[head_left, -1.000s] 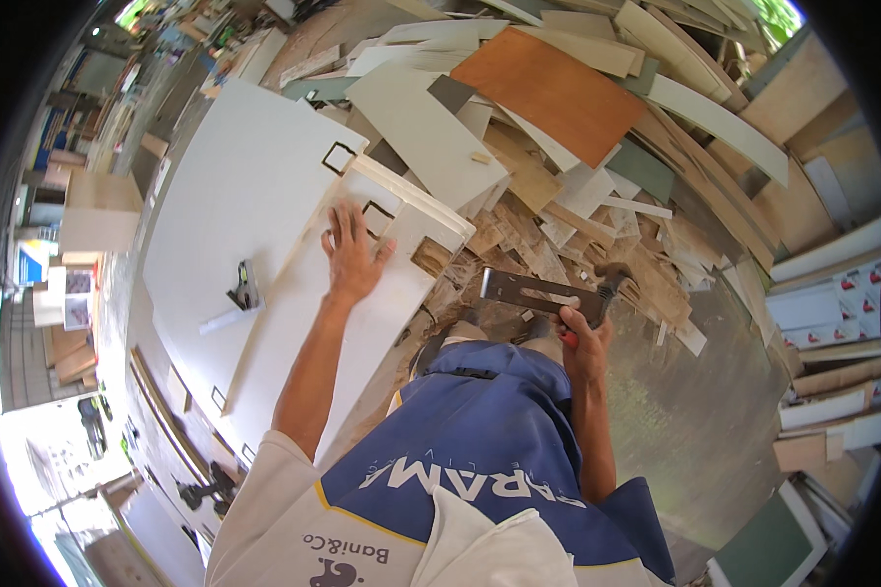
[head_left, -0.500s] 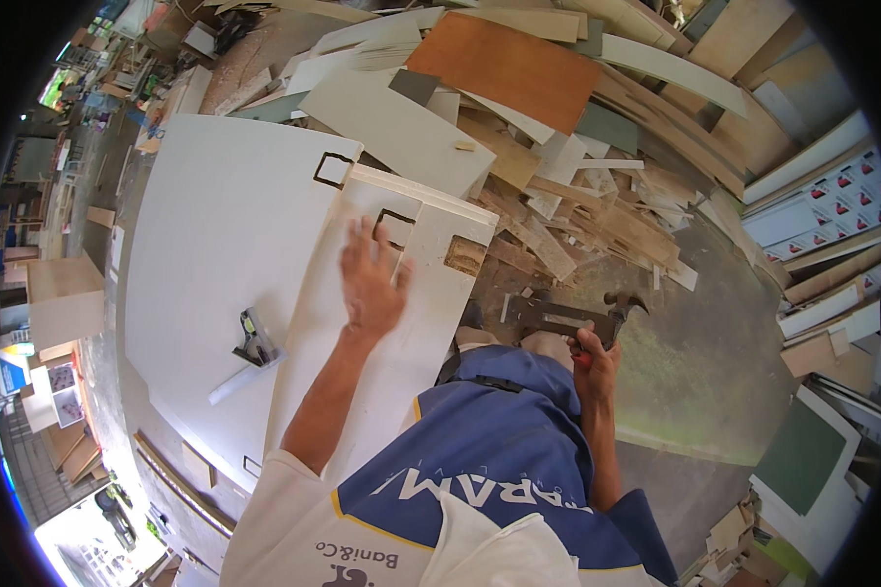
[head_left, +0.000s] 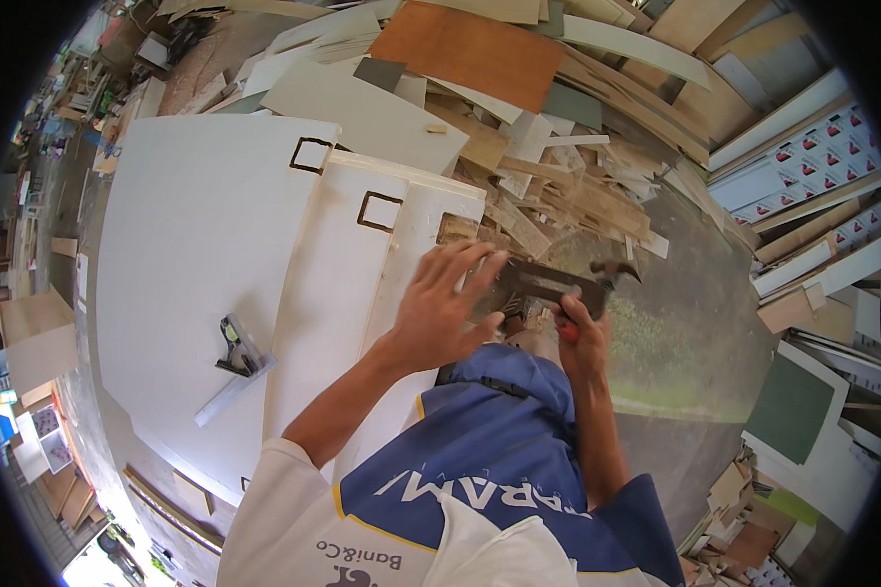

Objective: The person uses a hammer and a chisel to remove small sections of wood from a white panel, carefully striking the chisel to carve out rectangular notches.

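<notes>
My right hand (head_left: 584, 338) is closed around a claw hammer (head_left: 617, 270) with a red part on its handle. Held along with it is a dark brown flat plate (head_left: 548, 283) with a long slot. My left hand (head_left: 450, 305) is open, fingers apart, at the plate's left end; whether it touches the plate I cannot tell. Beside it lies a white panel (head_left: 338, 284) with a dark-edged rectangle (head_left: 379, 210) and a brown recess (head_left: 457, 228) near its far end. A larger white panel (head_left: 196, 245) under it bears another dark-edged rectangle (head_left: 312, 155).
A combination square (head_left: 235, 362) lies on the larger panel. Beyond the panels, board offcuts and wood strips (head_left: 558, 186) are heaped on the floor (head_left: 671, 313). Boards (head_left: 803, 196) lean at the right, near a green panel (head_left: 790, 406).
My left hand has moved right, from above the white panel to the slotted plate's end. The right hand has raised the hammer and plate slightly. The view has shifted a little.
</notes>
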Motion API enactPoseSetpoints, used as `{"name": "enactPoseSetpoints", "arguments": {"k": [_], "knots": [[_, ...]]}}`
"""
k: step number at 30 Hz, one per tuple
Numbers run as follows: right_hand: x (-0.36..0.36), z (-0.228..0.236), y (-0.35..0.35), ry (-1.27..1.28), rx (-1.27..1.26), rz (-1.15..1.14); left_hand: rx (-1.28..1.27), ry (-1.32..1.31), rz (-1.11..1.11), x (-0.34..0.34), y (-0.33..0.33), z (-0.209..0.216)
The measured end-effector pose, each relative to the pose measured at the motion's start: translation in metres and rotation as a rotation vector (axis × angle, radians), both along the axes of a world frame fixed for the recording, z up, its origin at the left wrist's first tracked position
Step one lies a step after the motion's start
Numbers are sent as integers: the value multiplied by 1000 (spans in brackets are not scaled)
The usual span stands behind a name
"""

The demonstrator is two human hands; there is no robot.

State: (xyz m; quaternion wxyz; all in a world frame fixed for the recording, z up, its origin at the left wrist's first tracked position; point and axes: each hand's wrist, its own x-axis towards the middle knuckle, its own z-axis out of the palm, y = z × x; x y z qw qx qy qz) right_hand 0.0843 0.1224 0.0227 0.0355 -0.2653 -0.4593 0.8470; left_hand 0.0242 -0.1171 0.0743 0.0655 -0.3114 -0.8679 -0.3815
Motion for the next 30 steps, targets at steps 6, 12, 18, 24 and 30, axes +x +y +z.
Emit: {"name": "enactPoseSetpoints", "arguments": {"k": [6,12,18,24,30], "knots": [[-41,-29,-48,86,-177,102,-268,195,-77,-32,42,-46],[-54,-44,-70,51,-127,133,-284,232,-126,-60,30,-71],[-43,-56,-50,-29,-115,32,-325,214,-120,-70,23,-82],[-20,-59,-15,-131,-76,-116,-321,211,-120,-75,19,-87],[-7,-75,-4,-142,-148,-197,-313,130,-123,-75,18,-89]]}}
